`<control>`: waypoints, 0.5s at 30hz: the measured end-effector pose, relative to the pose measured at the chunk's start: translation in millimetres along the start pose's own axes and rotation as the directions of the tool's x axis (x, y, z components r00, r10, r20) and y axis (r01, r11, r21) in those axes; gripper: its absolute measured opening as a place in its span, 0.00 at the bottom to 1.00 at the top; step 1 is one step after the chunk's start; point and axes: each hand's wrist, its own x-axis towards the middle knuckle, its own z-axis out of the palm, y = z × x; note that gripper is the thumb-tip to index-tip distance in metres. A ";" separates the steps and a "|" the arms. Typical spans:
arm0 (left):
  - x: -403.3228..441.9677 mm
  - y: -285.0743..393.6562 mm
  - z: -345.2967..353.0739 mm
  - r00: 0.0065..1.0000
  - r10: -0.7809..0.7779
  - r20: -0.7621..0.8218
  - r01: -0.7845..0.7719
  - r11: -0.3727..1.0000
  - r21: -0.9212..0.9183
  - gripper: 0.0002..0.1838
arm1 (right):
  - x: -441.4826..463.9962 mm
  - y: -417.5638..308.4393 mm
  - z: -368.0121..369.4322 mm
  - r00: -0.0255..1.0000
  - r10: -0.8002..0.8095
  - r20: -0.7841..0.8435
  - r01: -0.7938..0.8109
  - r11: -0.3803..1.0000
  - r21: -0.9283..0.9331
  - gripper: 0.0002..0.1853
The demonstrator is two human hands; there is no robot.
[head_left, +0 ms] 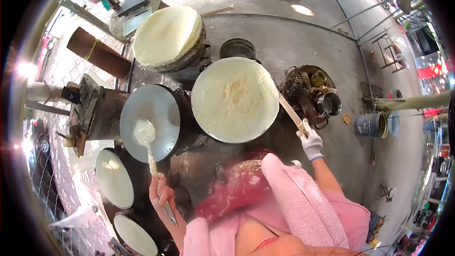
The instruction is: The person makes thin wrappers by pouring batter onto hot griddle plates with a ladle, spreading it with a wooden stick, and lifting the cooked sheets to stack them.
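My left hand (162, 191) is bare and closed round the handle of a ladle (144, 132). The ladle's bowl, coated with pale batter, is over a round grey griddle (163, 104). My right hand (311, 143), in a white glove, grips the handle end of a long flat spatula (290, 110). The spatula's far end is at the right edge of a large round griddle covered by a pale flatbread (235, 99), which has faint brown marks in its middle.
A stack of pale flatbreads (167, 35) stands at the upper left. Two more covered griddles (114, 178) are at the lower left. A basin (303, 87) with a metal pot (328, 104) is at the right. Farther right is a blue bucket (369, 125).
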 end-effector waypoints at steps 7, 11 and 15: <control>-37.7 -50.8 5.7 0.996 0.048 0.074 -0.037 0.988 -0.147 0.17 | 185.6 -81.0 16.7 0.890 -0.305 0.339 -0.016 0.722 0.692 0.48; -65.9 -61.7 -4.3 0.989 0.140 -0.048 -0.146 0.976 -0.164 0.16 | 241.3 -121.6 61.1 0.904 -0.391 0.175 0.145 0.664 0.734 0.44; -87.5 -55.7 -11.1 0.955 0.221 -0.199 -0.244 0.964 -0.103 0.16 | 216.2 -178.1 6.8 0.916 -0.385 0.110 0.261 0.783 0.565 0.41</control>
